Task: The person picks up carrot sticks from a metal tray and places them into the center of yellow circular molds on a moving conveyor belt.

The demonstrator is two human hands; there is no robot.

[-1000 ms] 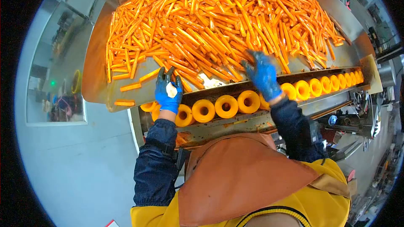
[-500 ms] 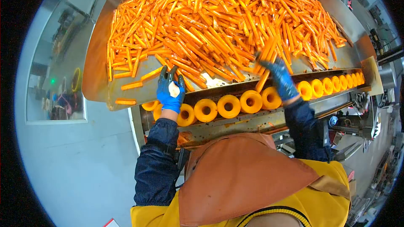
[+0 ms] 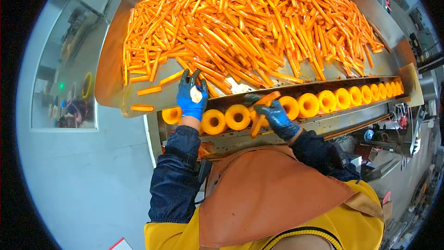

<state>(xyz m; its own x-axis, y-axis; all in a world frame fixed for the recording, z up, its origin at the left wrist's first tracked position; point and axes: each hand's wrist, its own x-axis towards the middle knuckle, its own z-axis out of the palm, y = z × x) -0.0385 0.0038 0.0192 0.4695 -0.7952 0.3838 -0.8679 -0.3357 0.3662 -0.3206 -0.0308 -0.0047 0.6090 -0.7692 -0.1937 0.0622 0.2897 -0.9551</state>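
My left hand [image 3: 192,96], in a blue glove with dark-stained fingers, lies at the tray's near edge. Its fingers are spread and reach the lowest orange sticks; a pale patch shows on its back. My right hand [image 3: 276,116], gloved alike, is closed on a few orange sticks [image 3: 268,98] above the row of yellow rings. One of these sticks points down toward me. Glossy orange sticks [image 3: 222,28] are heaped on the metal tray [image 3: 111,74]. The yellow rings [image 3: 237,117], each with a dark central hole, run in a line below the tray edge.
A few loose sticks [image 3: 149,90] lie at the tray's left. A metal ledge [image 3: 333,127] runs along my side of the rings. A window [image 3: 64,78] is in the left wall, and equipment [image 3: 397,125] stands at the right.
My right hand has come from the heap down and left over the rings, carrying sticks. My left hand stays at the tray edge. The rings sit at shifted positions in view.
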